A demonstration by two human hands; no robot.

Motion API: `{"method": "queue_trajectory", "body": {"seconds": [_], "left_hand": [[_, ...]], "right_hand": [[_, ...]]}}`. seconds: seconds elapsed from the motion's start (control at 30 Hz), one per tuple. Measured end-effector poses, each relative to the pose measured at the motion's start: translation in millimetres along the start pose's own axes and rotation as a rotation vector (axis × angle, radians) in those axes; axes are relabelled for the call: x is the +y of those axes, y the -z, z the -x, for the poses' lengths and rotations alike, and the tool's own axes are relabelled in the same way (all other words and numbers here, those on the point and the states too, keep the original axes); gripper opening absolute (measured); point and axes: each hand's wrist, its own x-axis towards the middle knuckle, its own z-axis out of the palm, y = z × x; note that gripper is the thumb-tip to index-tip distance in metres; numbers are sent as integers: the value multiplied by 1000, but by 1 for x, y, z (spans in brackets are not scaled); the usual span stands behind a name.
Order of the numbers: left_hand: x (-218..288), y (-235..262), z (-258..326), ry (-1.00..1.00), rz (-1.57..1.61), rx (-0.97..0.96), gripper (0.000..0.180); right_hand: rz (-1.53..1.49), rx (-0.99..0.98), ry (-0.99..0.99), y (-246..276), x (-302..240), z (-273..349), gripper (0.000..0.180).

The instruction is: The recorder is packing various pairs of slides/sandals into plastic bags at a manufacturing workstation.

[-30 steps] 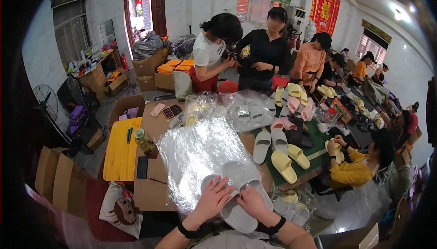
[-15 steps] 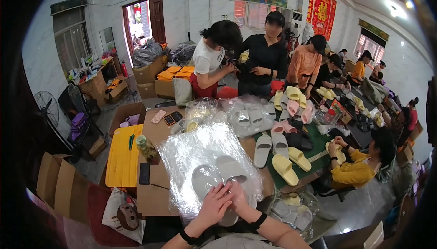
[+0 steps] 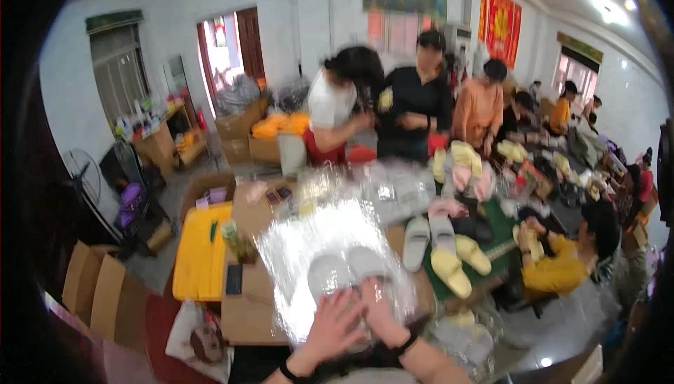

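Observation:
A pair of pale grey slippers lies in front of me, the left slipper point(image 3: 327, 273) and the right slipper point(image 3: 368, 263) side by side. Under and around them is a stack of shiny clear plastic bags point(image 3: 291, 247); whether the slippers are inside the top one, I cannot tell. My left hand point(image 3: 333, 326) rests palm down with its fingers spread over the lower part of the left slipper. Beside it, my right hand point(image 3: 382, 312) lies on the right slipper, fingers stretched forward and somewhat blurred. Both wrists wear black bands.
Left of the bags are a phone point(image 3: 234, 280), a bottle point(image 3: 239, 240) and a yellow stack point(image 3: 199, 257) with a green pen-like tool. Yellow slippers point(image 3: 451, 273) and other pairs cover the green tabletop point(image 3: 502, 257) at right. A co-worker in yellow point(image 3: 558, 265) sits there; others stand across.
The whole view has shifted, and the picture is blurrier. My hands, overlapping before, are now slightly apart, with the left fingers spread wider. The slippers remain under them.

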Motion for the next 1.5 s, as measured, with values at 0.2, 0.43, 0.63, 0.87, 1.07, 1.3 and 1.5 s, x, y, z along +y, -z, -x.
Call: {"method": "queue_trajectory", "body": {"seconds": [0.2,0.43,0.63,0.87,1.07,1.3,1.5], "left_hand": [[9,4,1,-12,106,-74,63],[13,-12,2,-19,195,-26,49],[10,6,4,82,235,225,77],[-21,-10,19,699,1305,127,86],[1,-13,23,669,1301,-64,60],[-10,10,37,701,1527,-491,54],[-39,-6,47,670,1443,-427,52]], "right_hand": [[0,-155,-146,15,-6,0,29],[71,-82,-161,-39,36,6,25],[252,80,-122,-10,26,2,36],[-234,191,-279,17,-4,-15,19],[-170,136,-309,21,-15,-24,23],[-21,157,-373,27,-7,-52,34],[-127,-50,-316,-10,5,-39,62]]}}
